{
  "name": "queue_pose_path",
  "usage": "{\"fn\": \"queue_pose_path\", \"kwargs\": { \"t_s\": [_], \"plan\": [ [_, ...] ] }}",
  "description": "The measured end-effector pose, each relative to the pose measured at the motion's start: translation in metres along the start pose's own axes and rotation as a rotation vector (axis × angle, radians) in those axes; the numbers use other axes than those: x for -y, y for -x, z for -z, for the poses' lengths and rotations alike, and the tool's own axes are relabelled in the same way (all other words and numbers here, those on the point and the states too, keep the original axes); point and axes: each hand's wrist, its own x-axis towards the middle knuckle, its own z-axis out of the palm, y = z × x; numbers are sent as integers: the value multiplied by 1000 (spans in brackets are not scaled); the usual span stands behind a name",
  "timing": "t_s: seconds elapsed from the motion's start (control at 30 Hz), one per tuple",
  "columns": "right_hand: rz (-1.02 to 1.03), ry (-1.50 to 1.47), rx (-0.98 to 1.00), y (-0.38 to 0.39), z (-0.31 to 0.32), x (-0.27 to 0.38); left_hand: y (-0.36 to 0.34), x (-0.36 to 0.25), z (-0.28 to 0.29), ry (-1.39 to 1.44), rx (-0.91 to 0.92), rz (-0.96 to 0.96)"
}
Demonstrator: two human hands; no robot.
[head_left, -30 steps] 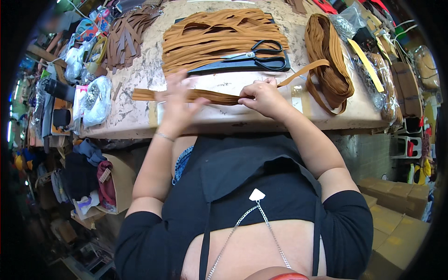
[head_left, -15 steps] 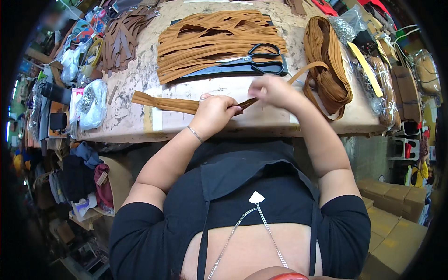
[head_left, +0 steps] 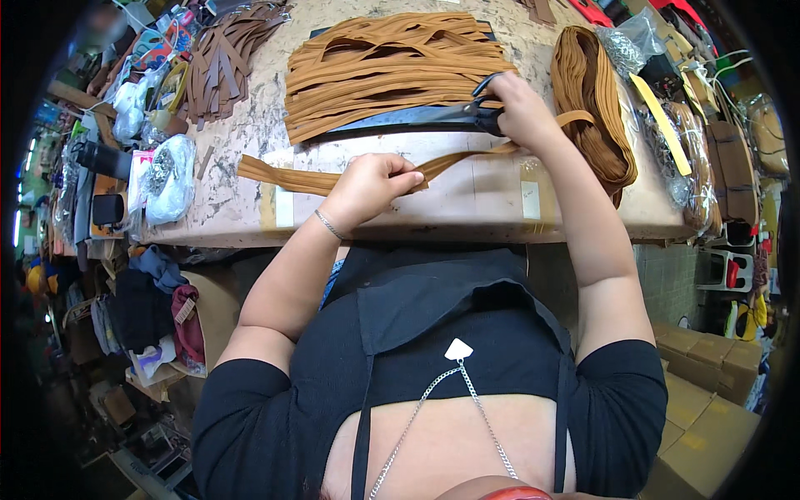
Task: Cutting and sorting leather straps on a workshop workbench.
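"Which way did the brown tape (head_left: 287, 177) lie from our grip?"

"Nearest us, our left hand (head_left: 367, 190) pinched it between thumb and fingers. Its loose end lay leftward along the table (head_left: 433, 210), long axis side to side; one strand rose rightward beneath our right hand (head_left: 527, 112)."

"And the scissors (head_left: 468, 112)?"

"Farther off, handles to the right, so our right hand was nearer. Its fingers met the loops; whether they were closed, we couldn't tell. Beyond lay the strip pile (head_left: 383, 73)."
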Motion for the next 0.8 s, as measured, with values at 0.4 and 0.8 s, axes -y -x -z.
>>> {"fn": "queue_pose_path", "kwargs": {
  "t_s": [0.4, 0.8],
  "plan": [
    [-432, -1173, 448, 141, 24, 112, -2, -21, 21, 264, -96, -175],
    [-469, -1225, 314, 115, 26, 152, 12, -28, 11, 192, -111, -173]
  ]
}}
